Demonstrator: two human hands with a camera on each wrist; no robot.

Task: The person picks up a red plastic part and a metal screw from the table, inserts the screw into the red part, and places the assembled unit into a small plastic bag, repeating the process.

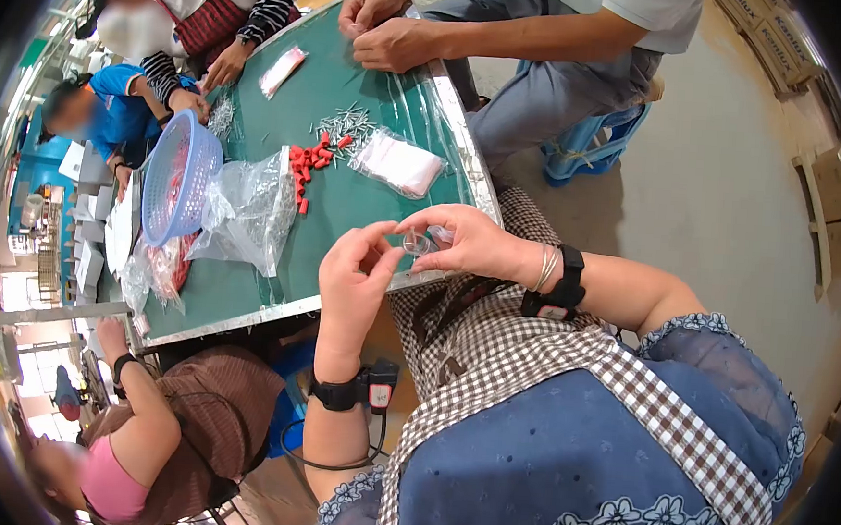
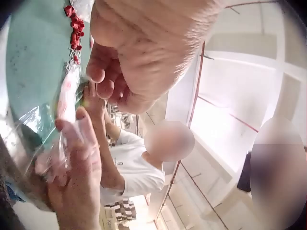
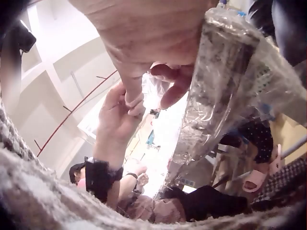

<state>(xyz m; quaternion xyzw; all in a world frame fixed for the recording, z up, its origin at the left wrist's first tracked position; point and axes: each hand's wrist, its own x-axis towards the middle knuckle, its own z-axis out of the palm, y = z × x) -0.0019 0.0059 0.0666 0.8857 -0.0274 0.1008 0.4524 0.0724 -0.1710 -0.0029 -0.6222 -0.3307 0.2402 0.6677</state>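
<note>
Head view shows a small clear bag (image 1: 423,244) held up at the near edge of the green table (image 1: 331,223), close to its near right corner. The bag is pinched between the thumb and fingers of the right hand (image 1: 475,245); pink marks can be seen through or on the plastic in the left wrist view. The left hand (image 1: 351,270) is brought up to the bag with its fingers bent and its fingertips close to the other hand's; whether the plastic is gripped by it cannot be told. On the table, a packet of bags (image 1: 398,163) is laid near the right edge, just beside red caps (image 1: 303,167) and a heap of metal screws or pins (image 1: 347,126). Further left, a large clear bag (image 1: 250,209) is set against a blue basket (image 1: 183,179), which is tilted. At the far right corner, small work is held in both hands by a seated person (image 1: 576,80).
</note>
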